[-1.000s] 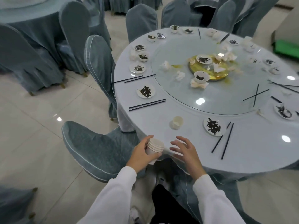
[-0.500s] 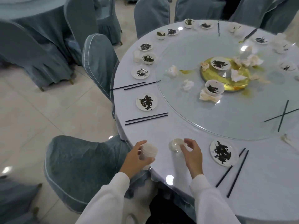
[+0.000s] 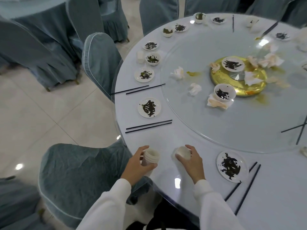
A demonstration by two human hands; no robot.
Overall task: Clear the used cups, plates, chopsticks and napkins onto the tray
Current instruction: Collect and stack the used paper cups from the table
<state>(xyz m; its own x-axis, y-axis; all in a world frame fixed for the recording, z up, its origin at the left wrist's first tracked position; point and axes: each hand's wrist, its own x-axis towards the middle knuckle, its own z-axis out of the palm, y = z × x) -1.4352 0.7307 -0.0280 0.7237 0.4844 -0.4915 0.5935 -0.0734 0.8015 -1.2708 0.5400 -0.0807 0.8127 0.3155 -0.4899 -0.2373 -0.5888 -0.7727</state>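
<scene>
My left hand (image 3: pixel 138 165) grips a stack of white paper cups (image 3: pixel 151 156) at the near table edge. My right hand (image 3: pixel 191 161) holds a single white cup (image 3: pixel 182 151), tilted, just right of the stack. A dirty plate (image 3: pixel 230 166) lies to the right with black chopsticks (image 3: pixel 245 188) beside it. Another dirty plate (image 3: pixel 149 107) and a chopstick pair (image 3: pixel 148 126) lie farther along the left rim. Crumpled napkins (image 3: pixel 178 73) sit on the glass turntable (image 3: pixel 216 130). No tray is in view.
Several more small plates and bowls (image 3: pixel 152 58) line the far left rim. A gold centre stand (image 3: pixel 249 83) holds dishes and napkins. Grey-covered chairs (image 3: pixel 79 171) stand close against the round table (image 3: pixel 274 205) on the left and front.
My right hand reached to the lone cup on the table and picked it up, drawing it toward the stack. The view has shifted closer over the table.
</scene>
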